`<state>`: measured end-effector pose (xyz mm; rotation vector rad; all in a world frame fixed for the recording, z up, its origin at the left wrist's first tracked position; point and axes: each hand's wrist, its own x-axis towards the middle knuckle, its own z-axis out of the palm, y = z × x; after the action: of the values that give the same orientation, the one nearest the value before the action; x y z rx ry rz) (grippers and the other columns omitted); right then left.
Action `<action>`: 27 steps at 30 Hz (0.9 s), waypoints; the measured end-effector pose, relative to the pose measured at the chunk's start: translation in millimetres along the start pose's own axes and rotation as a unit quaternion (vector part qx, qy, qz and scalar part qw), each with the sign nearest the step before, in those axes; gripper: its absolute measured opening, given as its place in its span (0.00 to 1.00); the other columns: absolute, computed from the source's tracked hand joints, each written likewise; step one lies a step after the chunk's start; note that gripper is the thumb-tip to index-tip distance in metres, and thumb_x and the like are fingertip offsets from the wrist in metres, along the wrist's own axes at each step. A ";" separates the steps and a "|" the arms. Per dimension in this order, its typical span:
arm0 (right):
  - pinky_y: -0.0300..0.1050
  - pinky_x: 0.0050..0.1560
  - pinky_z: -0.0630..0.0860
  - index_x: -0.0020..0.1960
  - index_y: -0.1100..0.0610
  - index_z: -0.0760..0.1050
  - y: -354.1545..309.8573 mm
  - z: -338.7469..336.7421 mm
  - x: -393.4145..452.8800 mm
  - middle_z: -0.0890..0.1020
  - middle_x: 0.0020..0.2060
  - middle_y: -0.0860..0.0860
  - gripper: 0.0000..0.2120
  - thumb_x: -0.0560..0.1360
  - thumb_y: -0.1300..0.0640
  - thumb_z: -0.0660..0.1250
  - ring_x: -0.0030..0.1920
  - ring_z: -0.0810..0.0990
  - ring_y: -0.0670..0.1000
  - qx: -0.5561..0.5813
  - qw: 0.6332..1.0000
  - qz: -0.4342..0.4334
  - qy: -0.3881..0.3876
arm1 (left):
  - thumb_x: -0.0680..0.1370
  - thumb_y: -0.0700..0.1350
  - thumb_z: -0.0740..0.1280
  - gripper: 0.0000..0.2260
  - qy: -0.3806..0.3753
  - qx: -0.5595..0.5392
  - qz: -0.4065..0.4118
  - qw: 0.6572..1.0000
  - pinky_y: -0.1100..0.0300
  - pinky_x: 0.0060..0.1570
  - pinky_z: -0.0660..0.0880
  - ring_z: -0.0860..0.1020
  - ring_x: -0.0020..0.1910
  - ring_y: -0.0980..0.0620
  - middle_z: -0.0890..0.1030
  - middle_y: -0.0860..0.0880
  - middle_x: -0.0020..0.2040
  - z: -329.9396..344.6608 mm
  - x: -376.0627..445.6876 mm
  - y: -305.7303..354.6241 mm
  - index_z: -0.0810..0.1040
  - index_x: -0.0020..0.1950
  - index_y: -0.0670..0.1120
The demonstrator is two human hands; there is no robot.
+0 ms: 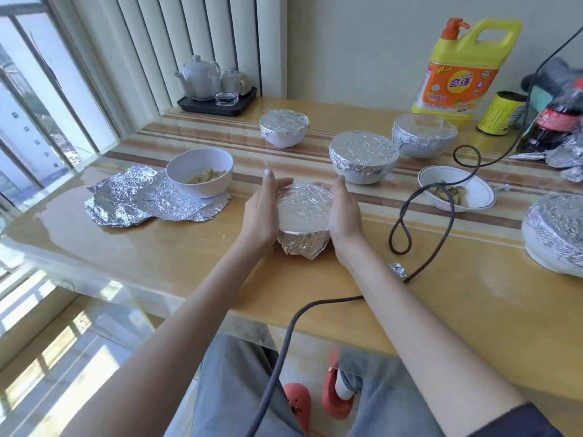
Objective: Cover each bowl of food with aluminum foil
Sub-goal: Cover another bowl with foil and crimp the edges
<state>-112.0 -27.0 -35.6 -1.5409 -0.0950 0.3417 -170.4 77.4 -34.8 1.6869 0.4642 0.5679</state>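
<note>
Both hands cup one foil-wrapped bowl (pixel 303 216) near the front middle of the table (pixel 157 247). Left hand (pixel 260 212) lies against its left flank, fingers curved round the rim, thumb up. Right hand (pixel 344 212) mirrors it on the right flank. Foil is drawn flat over the top, crumpled skirt hanging below on the near side.

To the left: open white bowl (pixel 199 171) with pale food pieces, standing on the edge of loose foil sheets (pixel 148 200) spread on the table.

Behind, three covered bowls: back-centre one (pixel 284 127), middle one (pixel 364 156) just behind the right hand, and farther right one (pixel 424 134).

Right: shallow uncovered bowl (pixel 457 192) holding food, a dark cable (pixel 441 200) looped across it. Large covered bowl (pixel 555 231) at the right edge.

Back: yellow detergent jug (pixel 463 67), yellow can (pixel 501 113), cola bottle (pixel 558 118), crumpled foil beside it. Teapot (pixel 198 77) and glass (pixel 225 88) on a black tray (pixel 217 104), back left.
</note>
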 end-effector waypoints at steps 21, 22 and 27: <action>0.39 0.61 0.65 0.67 0.55 0.74 -9.2 2.8 -26.8 0.76 0.64 0.50 0.26 0.83 0.43 0.46 0.65 0.72 0.49 -0.035 0.995 -0.069 0.061 | 0.80 0.64 0.43 0.32 -0.139 -0.028 -0.007 0.990 0.61 0.62 0.72 0.78 0.60 0.55 0.81 0.47 0.60 -5.5 19.8 7.6 0.79 0.61 0.46; 0.43 0.62 0.67 0.65 0.56 0.75 -9.0 0.8 -23.3 0.79 0.58 0.50 0.27 0.82 0.41 0.46 0.60 0.75 0.50 -0.038 0.996 -0.063 0.059 | 0.77 0.66 0.44 0.32 -0.122 -0.021 -0.015 0.992 0.58 0.62 0.72 0.79 0.59 0.54 0.82 0.48 0.58 -4.0 18.9 7.6 0.81 0.57 0.48; 0.56 0.65 0.72 0.66 0.57 0.74 -13.6 -4.7 -8.9 0.81 0.58 0.55 0.47 0.68 0.22 0.46 0.60 0.78 0.55 -0.057 0.998 -0.021 -0.005 | 0.79 0.67 0.43 0.31 -0.012 0.005 -0.018 1.000 0.64 0.56 0.72 0.78 0.56 0.55 0.82 0.51 0.55 6.4 3.2 9.5 0.81 0.52 0.53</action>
<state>-117.1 -33.9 -21.0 -1.6472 -0.1558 0.3153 -164.1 72.6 -26.0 1.6889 0.4802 0.5195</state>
